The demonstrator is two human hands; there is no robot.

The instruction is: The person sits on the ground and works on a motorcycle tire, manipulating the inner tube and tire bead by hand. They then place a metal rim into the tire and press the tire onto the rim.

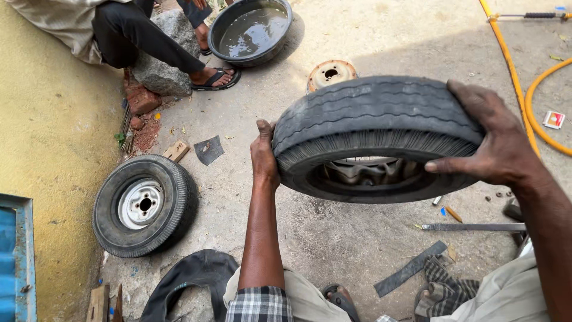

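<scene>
- Nearest the camera: bent knees in pale trousers, a checked sleeve (260, 304), a sandalled foot (341, 298) on the concrete ground (333, 238).
- Beside the left knee, a limp black inner tube (190, 280) lying on the ground; beside the right knee, a checked rag (444, 286) and a flat dark rubber strip (410, 268).
- Held up off the ground between both hands: a worn black tyre (375, 128), no rim in it, tilted with tread towards the camera and its hollow facing down.
- Left hand (264, 156) pressed flat against the tyre's left sidewall, fingers curled round the edge.
- Right hand (491, 134) clasping the tyre's right shoulder, thumb underneath, fingers spread over the tread.
- Under the tyre's right side, a long metal bar (471, 226) flat on the ground, small nuts (499, 194) scattered near it.
- Left, near the yellow wall (53, 137): a second tyre on a white steel rim (145, 204), lying flat.
- Just behind the held tyre, a rusty bare rim (330, 73).
- Far right: a yellow hose (512, 71) looping over the ground, a small red-and-white box (554, 119) beside it.
- Farthest: a black basin of water (251, 30), and another person's legs in sandals by a stone (164, 53).
</scene>
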